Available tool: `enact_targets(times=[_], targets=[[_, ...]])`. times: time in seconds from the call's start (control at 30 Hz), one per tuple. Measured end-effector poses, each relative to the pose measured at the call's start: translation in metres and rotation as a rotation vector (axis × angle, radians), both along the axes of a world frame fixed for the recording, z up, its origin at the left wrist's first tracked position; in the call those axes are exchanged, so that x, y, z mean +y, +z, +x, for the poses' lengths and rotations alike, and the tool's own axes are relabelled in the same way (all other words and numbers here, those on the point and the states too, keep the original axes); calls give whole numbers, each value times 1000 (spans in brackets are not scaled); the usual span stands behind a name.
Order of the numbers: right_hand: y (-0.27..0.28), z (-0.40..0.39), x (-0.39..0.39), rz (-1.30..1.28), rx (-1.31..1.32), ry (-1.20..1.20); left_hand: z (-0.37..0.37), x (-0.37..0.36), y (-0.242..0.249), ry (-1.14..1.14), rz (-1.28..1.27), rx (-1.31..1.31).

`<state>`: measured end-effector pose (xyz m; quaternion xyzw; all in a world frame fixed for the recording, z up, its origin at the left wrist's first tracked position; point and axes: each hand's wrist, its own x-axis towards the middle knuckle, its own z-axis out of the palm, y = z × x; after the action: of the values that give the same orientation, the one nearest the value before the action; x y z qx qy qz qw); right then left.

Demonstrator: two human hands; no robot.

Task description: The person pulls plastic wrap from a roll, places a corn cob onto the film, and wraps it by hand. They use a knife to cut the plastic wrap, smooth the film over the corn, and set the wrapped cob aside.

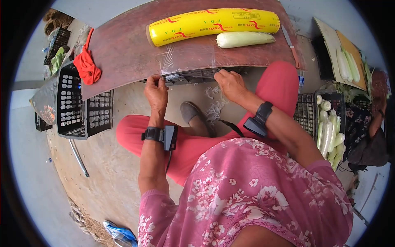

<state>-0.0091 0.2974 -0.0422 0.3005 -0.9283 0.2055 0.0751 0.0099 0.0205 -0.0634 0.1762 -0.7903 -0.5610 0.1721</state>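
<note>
Clear cling film (187,61) stretches from a yellow printed roll (214,25) over the table's near edge. My left hand (156,91) pinches the film at its left side, fingers closed at the edge. At the other side, my right hand (231,84) is closed on the film too, its fingertips pressed together. A long pale green vegetable (245,39), possibly a husked ear of corn, lies on the table just in front of the roll. Right of it rests a knife (291,46) with a reddish handle.
The reddish-brown table (123,41) carries a red cloth (87,68) on its left corner. Black plastic crates (98,111) stand at left. Another crate at right holds several pale green vegetables (327,129). Beyond it sits a person (362,127). White shreds (214,108) litter the floor.
</note>
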Motion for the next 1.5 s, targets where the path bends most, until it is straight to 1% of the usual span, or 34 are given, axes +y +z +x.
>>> enact_targets(times=[0.07,0.17,0.27,0.37,0.47,0.57,0.67,0.77,0.87,0.93,0.97,1.0,1.1,1.13,1.23,1.27,1.3,1.33,1.37,1.43,1.47,1.5], targets=[[-13,-5,-5,-123,-35,-60,0,3,5,11,-25,-15],[-27,-9,-13,-516,-176,-141,-1,3,-1,27,-2,15],[-23,-5,-20,-781,-613,-384,0,3,-8,11,74,57],[-30,-9,-20,-1109,-914,-489,-1,3,-6,0,110,67],[-28,-7,-17,-1596,-1108,-454,-1,2,-6,-11,143,64],[-32,-8,-12,-1880,-1276,-379,0,2,-6,-17,161,74],[-42,-9,-11,-2027,-1377,-245,-1,2,-4,-21,149,75],[-26,-7,-16,-2127,-1437,-294,0,3,0,-20,134,62],[-24,-11,-11,-2119,-1549,-278,0,3,1,-28,167,80],[-22,-13,-8,-2056,-1580,-266,0,3,-3,-34,189,96],[-20,-14,-7,-2026,-1590,-259,1,2,-4,-35,189,100],[-19,-15,-7,-2024,-1591,-320,-1,2,-6,-39,192,107],[-20,-16,-5,-1967,-1571,-334,2,-1,-7,-64,158,105],[-18,-15,-5,-1986,-1560,-426,1,-3,-8,-80,142,111],[-23,-14,-1,-1876,-1613,-675,1,-2,-8,-77,134,125],[-27,-13,3,-1869,-1658,-692,2,-2,-9,-88,127,141],[-26,-11,6,-1832,-1727,-640,1,-7,-14,-98,68,126],[-24,-7,9,-1796,-1786,-590,2,-9,-13,-105,80,115],[-21,-5,15,-1764,-1828,-544,5,-8,-3,-92,-85,54],[27,2,34,-1557,-1666,-262,1,-10,-6,-105,-21,90],[57,5,49,-1515,-1602,-208,-1,-13,-14,-101,32,101],[77,6,65,-1462,-1547,-158,-2,-18,-21,-97,-30,83]])
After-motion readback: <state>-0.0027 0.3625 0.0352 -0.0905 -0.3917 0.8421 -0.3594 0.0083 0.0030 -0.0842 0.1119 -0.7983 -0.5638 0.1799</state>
